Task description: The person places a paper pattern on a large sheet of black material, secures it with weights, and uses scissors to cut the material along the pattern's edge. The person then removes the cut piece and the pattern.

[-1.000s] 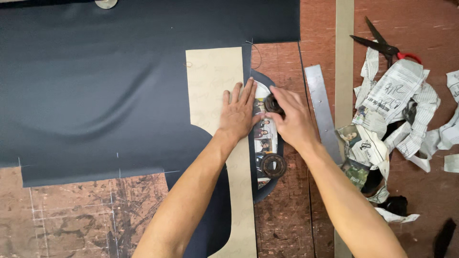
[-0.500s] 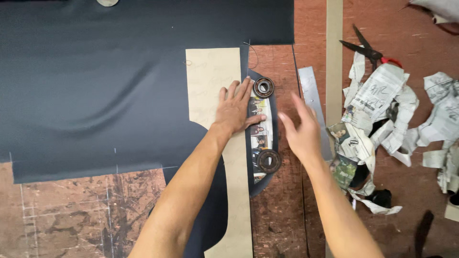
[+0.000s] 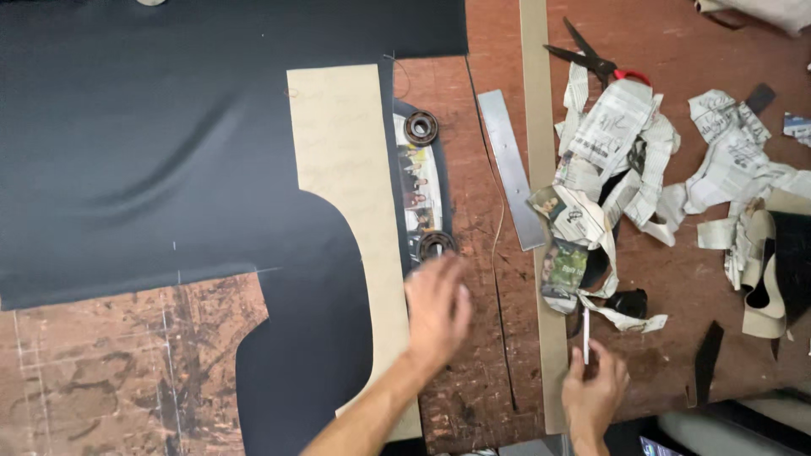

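Pinching white stick (image 3: 585, 336): right hand (image 3: 594, 395) fingers closed | left hand (image 3: 437, 308) fingers spread, on beige pattern (image 3: 351, 177)

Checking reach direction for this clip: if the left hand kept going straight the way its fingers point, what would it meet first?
The left hand points up the table, so it would likely first meet the lower round metal weight just beyond its blurred fingertips, then the printed paper strip that the weight sits on.

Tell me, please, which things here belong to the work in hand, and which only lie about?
In the work:
dark fabric
tan card pattern
two round metal weights
white chalk stick in right hand
left hand

Lying about:
scissors
metal ruler
newspaper scraps
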